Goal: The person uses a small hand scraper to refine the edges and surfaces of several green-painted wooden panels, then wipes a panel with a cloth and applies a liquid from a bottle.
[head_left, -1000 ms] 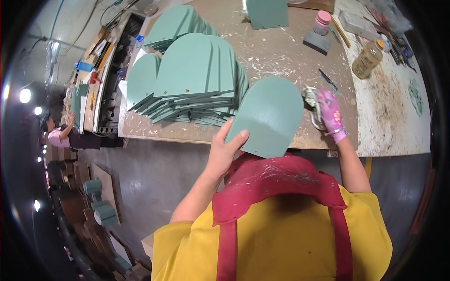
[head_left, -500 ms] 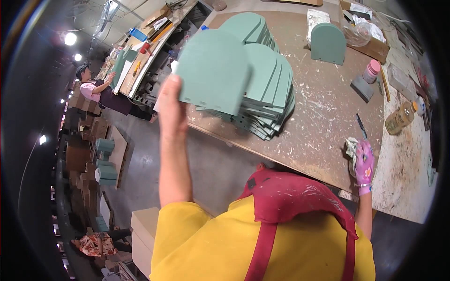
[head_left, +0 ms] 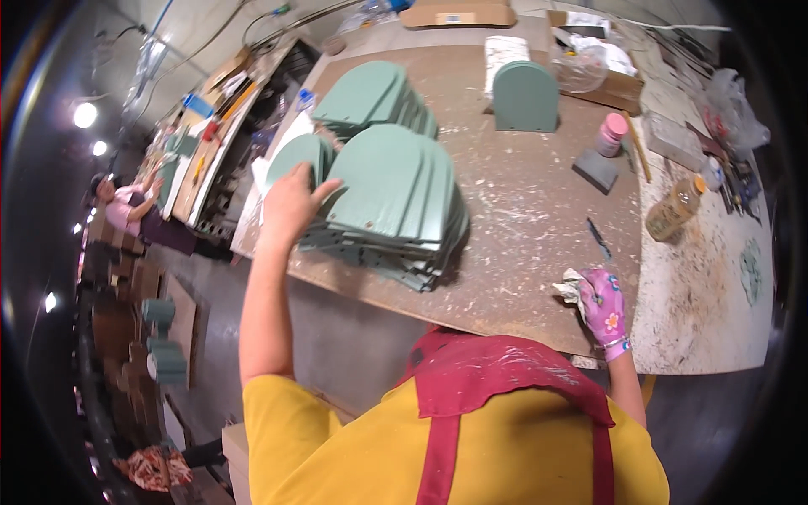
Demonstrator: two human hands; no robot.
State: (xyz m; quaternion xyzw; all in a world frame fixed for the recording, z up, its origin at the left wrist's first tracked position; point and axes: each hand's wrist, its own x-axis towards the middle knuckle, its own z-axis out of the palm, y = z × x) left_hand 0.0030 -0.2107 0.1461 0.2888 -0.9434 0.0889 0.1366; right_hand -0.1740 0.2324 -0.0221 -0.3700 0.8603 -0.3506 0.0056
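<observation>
My bare left hand (head_left: 290, 202) is at the left pile of pale green round-topped panels (head_left: 296, 158). Its thumb is spread away from the fingers, and the fingertips lie at the panels' near edge. Just right of it is a larger fanned stack of the same panels (head_left: 379, 181), with another stack (head_left: 362, 93) behind. My right hand (head_left: 606, 307), in a pink-purple flowered glove, is closed on a crumpled whitish cloth (head_left: 572, 288) near the table's front edge. A dark narrow blade-like tool (head_left: 599, 238) lies just beyond that hand.
One green panel (head_left: 526, 97) stands upright at the back. To the right are a grey block (head_left: 594, 171), a pink-capped bottle (head_left: 611, 135) and an orange-capped bottle (head_left: 676, 208). An open cardboard box (head_left: 623, 88) sits behind. A co-worker (head_left: 135, 210) stands at a bench on the left.
The green panel my left hand held up is no longer raised; that hand is now down at the left pile with fingers spread. My right hand still grips the cloth. The view has shifted.
</observation>
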